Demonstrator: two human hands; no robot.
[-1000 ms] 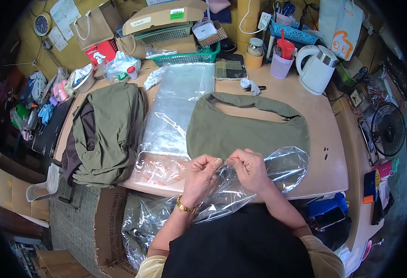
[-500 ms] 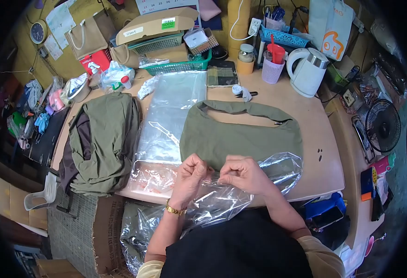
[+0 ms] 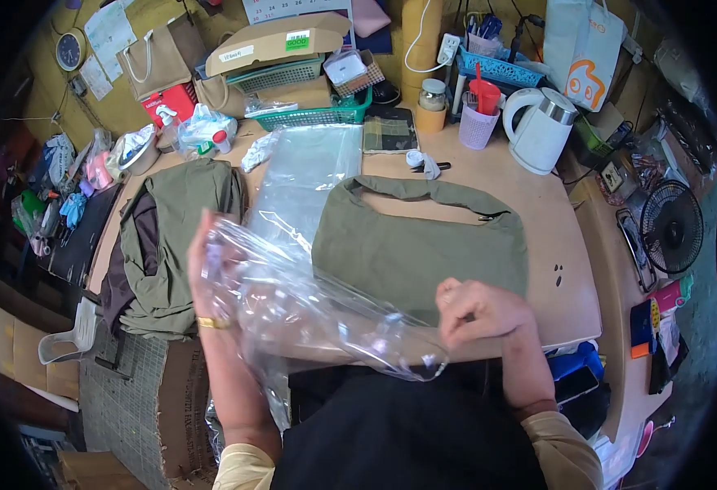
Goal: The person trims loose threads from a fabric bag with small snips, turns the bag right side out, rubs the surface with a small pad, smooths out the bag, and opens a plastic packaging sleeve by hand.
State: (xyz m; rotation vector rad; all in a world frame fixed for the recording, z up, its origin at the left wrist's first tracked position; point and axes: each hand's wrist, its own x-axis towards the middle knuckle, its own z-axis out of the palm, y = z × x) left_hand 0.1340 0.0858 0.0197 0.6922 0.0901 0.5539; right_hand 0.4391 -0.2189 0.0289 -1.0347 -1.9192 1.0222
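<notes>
A clear plastic bag [image 3: 293, 306] stretches crumpled between my two hands, above the table's front edge. My left hand [image 3: 205, 269], with a gold band at the wrist, holds up its left end; plastic partly covers the blurred fingers. My right hand [image 3: 485, 314] is closed, its fingertips pinching the bag's right edge. Behind the plastic, an olive-green shoulder bag [image 3: 424, 245] lies flat with its strap toward the back. More clear plastic bags [image 3: 313, 163] lie flat to its left. A pile of olive-green fabric bags [image 3: 175, 237] rests at the table's left side, near my left hand.
Along the back stand green baskets [image 3: 313, 118], a glass jar [image 3: 432, 94], a lilac cup [image 3: 477, 126] and a white kettle [image 3: 542, 131]. A small black fan [image 3: 671, 224] is at the right. A white plastic chair [image 3: 73, 335] stands at the left.
My hands were close together, pinching the plastic over the shoulder bag's front edge. The left has moved left and up with the plastic; the right has shifted slightly right, spreading it between them.
</notes>
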